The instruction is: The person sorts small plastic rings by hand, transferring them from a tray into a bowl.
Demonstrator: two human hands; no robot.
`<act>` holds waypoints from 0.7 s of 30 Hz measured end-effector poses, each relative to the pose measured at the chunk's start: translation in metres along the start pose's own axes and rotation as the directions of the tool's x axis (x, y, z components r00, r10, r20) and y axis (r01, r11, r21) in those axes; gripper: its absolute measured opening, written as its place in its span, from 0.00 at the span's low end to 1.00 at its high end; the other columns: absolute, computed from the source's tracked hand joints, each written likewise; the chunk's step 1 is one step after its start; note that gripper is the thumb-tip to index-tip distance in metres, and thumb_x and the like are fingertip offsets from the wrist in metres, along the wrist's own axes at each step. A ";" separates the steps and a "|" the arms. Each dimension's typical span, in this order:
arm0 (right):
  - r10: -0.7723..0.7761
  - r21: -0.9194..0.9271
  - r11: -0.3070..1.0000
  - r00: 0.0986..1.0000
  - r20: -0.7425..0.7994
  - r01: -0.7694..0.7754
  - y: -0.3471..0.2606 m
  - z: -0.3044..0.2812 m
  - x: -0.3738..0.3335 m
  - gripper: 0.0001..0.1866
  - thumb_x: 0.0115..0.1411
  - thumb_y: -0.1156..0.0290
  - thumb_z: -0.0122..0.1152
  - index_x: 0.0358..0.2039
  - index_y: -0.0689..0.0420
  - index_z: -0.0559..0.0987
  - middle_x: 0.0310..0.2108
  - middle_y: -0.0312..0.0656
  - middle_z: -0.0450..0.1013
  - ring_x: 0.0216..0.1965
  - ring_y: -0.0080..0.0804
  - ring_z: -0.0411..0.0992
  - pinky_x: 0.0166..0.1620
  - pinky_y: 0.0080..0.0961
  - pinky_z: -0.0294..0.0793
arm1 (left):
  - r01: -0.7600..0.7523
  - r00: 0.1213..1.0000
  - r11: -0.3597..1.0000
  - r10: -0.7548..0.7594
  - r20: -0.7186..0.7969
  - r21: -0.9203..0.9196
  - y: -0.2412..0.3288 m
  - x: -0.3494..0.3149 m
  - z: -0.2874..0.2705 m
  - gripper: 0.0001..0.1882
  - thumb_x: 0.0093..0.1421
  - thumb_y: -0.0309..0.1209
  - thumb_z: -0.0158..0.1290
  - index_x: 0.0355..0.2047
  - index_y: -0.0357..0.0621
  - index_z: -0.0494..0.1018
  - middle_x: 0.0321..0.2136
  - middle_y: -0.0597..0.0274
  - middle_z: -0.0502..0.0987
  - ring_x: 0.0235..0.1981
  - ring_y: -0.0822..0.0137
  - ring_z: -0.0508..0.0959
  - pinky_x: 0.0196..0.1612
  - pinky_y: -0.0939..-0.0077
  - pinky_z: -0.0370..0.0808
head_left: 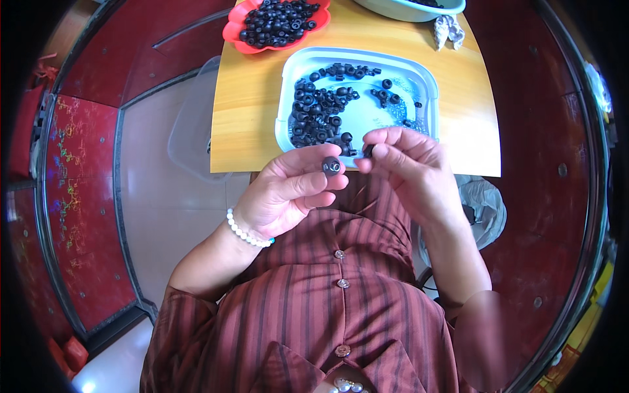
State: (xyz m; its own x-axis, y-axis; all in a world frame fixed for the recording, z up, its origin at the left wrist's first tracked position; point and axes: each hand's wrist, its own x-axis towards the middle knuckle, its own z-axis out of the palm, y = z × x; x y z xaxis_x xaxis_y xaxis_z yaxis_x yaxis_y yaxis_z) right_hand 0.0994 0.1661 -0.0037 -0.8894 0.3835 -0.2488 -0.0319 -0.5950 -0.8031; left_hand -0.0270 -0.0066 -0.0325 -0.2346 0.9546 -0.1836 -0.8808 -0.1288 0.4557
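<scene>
Just past the table's near edge, my left hand [288,187] pinches a round black part with a pale ring-shaped hole [331,166] between thumb and fingers. Close on its right, my right hand [416,164] grips a small dark piece [368,151] with thumb and fingertips; its exact shape is mostly hidden. The two pieces are apart. Beyond both hands lies a pale rectangular tray [283,98], with many loose black parts [318,111] heaped mostly on its left side and a few scattered at the right.
A red scalloped dish [233,34] full of black knob-like pieces stands at the table's far left. At the far right are a pale green basin [409,13] and a crumpled cloth [448,33]. A clear plastic bag [481,209] is below the table's right corner.
</scene>
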 end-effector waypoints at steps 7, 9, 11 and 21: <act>0.022 0.183 0.983 0.998 0.056 -0.032 -0.002 0.015 -0.026 0.07 0.59 0.78 0.56 0.38 0.66 0.75 0.32 0.43 0.75 0.33 0.29 0.75 0.39 0.24 0.76 | -0.083 0.996 0.979 0.089 -0.024 0.189 -0.007 -0.002 0.016 0.18 0.57 0.20 0.53 0.49 0.37 0.70 0.40 0.54 0.77 0.38 0.63 0.80 0.39 0.77 0.80; 0.018 0.171 0.985 0.998 0.054 -0.027 -0.003 0.017 -0.027 0.07 0.59 0.78 0.56 0.38 0.67 0.75 0.32 0.44 0.75 0.33 0.30 0.76 0.39 0.24 0.76 | -0.098 0.994 0.972 0.106 -0.026 0.213 -0.007 -0.003 0.018 0.18 0.57 0.19 0.53 0.48 0.37 0.70 0.40 0.54 0.77 0.38 0.63 0.80 0.39 0.77 0.81; 0.014 0.159 0.987 0.999 0.052 -0.022 -0.002 0.017 -0.028 0.07 0.59 0.79 0.56 0.37 0.67 0.76 0.32 0.44 0.75 0.33 0.30 0.76 0.39 0.24 0.76 | -0.113 0.992 0.965 0.123 -0.027 0.236 -0.007 -0.004 0.021 0.18 0.56 0.19 0.53 0.48 0.37 0.70 0.41 0.54 0.77 0.38 0.63 0.80 0.39 0.77 0.81; -0.033 0.048 0.998 0.998 0.056 0.031 0.003 0.019 -0.026 0.06 0.57 0.80 0.58 0.35 0.67 0.77 0.32 0.44 0.76 0.33 0.29 0.76 0.39 0.23 0.78 | -0.168 0.969 0.895 0.228 -0.099 0.414 -0.008 -0.006 0.028 0.17 0.55 0.19 0.54 0.46 0.34 0.71 0.39 0.53 0.77 0.38 0.65 0.79 0.44 0.72 0.80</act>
State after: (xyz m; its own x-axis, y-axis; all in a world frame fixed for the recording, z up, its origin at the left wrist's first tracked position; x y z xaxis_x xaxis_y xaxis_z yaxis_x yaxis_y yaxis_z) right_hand 0.1135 0.1411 0.0109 -0.9120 0.3629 -0.1914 -0.0807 -0.6160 -0.7836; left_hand -0.0069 -0.0038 -0.0102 -0.4685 0.8688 -0.1602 -0.5783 -0.1645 0.7990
